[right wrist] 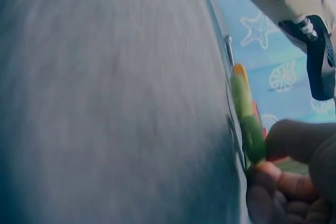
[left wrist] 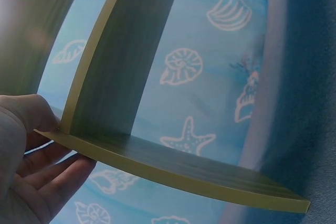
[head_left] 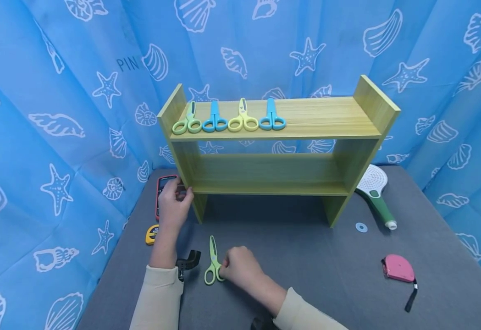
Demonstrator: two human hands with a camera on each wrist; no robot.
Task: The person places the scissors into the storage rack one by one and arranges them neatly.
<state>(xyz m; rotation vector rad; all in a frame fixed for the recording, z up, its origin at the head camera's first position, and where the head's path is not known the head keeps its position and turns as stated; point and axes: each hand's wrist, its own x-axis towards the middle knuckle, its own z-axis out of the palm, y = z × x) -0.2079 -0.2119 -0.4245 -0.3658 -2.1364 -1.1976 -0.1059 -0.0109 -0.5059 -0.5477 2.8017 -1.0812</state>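
Note:
My left hand [head_left: 174,206] grips the front edge of the left side panel of a two-tier wooden shelf [head_left: 271,172]. In the left wrist view the thumb lies on one side of the panel [left wrist: 189,179] and the fingers on the other. On the grey table before the shelf, a pair of light green scissors [head_left: 214,261] points its blades away from me. My right hand [head_left: 242,268] pinches the right handle loop of these scissors; the right wrist view shows thumb and finger at the green handle [right wrist: 253,140]. Several scissors, green [head_left: 190,120], blue [head_left: 214,114] and yellow [head_left: 243,114], lie in a row on the top tier.
A red-edged black meter [head_left: 157,197] and a yellow tape measure [head_left: 151,234] lie left of the shelf. To the right are a white and green shower head [head_left: 378,201], a small pale ring [head_left: 361,227] and a pink tape measure [head_left: 399,268]. A blue curtain [head_left: 79,151] hangs behind.

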